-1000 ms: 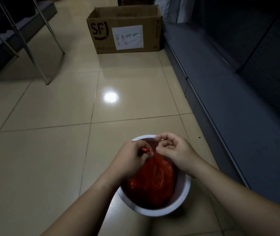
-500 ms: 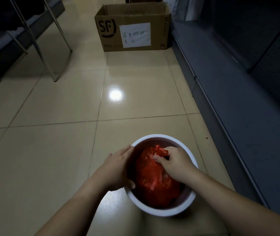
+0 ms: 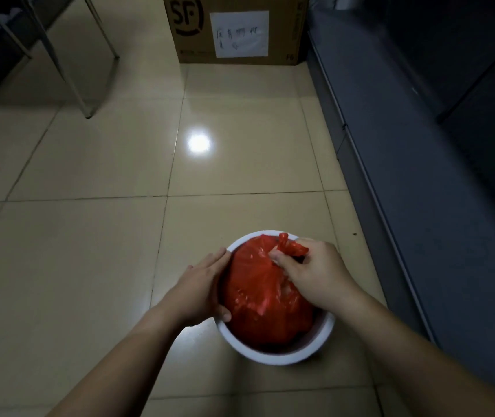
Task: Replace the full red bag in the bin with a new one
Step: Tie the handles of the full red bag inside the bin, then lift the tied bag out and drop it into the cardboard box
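Observation:
A round white bin stands on the tiled floor near the bottom middle. A full red bag bulges above its rim, its top knotted. My right hand is shut on the bag's knotted neck, with red ends sticking out past the fingers. My left hand lies against the bin's left rim, fingers along the outside and thumb hooked over the edge beside the bag. No new bag is in view.
A brown cardboard box with a white paper label stands at the far end of the floor. Dark grey cabinets run along the right. Metal chair legs stand at the upper left. Beige tiles spread to the left of the bin.
My hands stopped working the knot. The left hand dropped to the bin's rim, the right hand gripped the bag's neck, and the bag has risen higher above the rim.

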